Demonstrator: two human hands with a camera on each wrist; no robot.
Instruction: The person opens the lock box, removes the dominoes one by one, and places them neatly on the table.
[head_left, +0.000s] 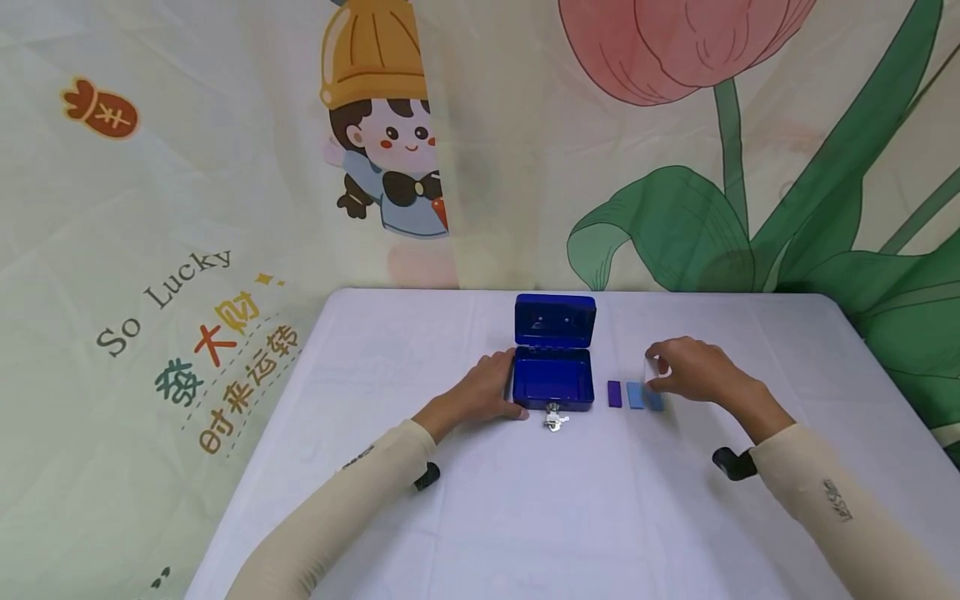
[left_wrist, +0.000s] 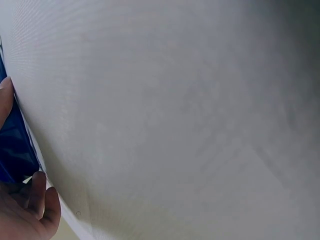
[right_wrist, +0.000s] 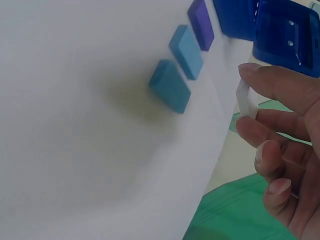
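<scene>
A blue cash box [head_left: 553,404] stands on the table with its lid [head_left: 555,321] raised and its inside bare. A small silver key [head_left: 555,423] hangs at the front lock. My left hand [head_left: 483,390] holds the box by its left side, thumb at the front corner and fingers toward the back. Between thumb and fingertips my right hand [head_left: 693,369] pinches a white rectangular block [right_wrist: 245,99], lifted above the table. Below it lie a darker blue block [right_wrist: 170,87] and a light blue block [head_left: 635,396]. A purple block [head_left: 614,394] lies nearer the box.
A white cloth covers the table [head_left: 465,517]. Behind its back edge hangs a printed backdrop [head_left: 510,167] with a cartoon figure and a tulip. A black wrist mount [head_left: 733,463] sticks out by the right sleeve.
</scene>
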